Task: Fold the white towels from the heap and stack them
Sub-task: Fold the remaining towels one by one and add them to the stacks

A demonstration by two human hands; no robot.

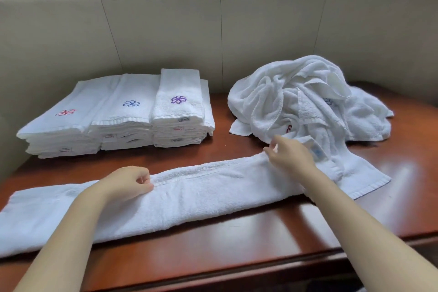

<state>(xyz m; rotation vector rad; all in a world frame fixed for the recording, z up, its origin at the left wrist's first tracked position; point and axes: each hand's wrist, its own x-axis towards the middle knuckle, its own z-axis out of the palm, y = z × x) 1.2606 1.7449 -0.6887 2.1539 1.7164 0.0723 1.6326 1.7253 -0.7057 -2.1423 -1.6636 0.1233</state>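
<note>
A white towel (189, 192), folded lengthwise into a long strip, lies across the front of the wooden table (237, 244). My left hand (129, 181) pinches its far edge near the middle, fingers curled. My right hand (289, 155) grips the strip's right end, where the cloth bunches and an unfolded corner spreads to the right. The heap of crumpled white towels (305, 99) sits at the back right, just behind my right hand. Three stacks of folded towels stand at the back left, marked with a red flower (65, 112), a blue flower (131, 103) and a purple flower (178, 99).
A pale panelled wall (213, 31) closes the back and left of the table. The table's front edge (260, 265) runs along the bottom, with a dark gap below at the lower right.
</note>
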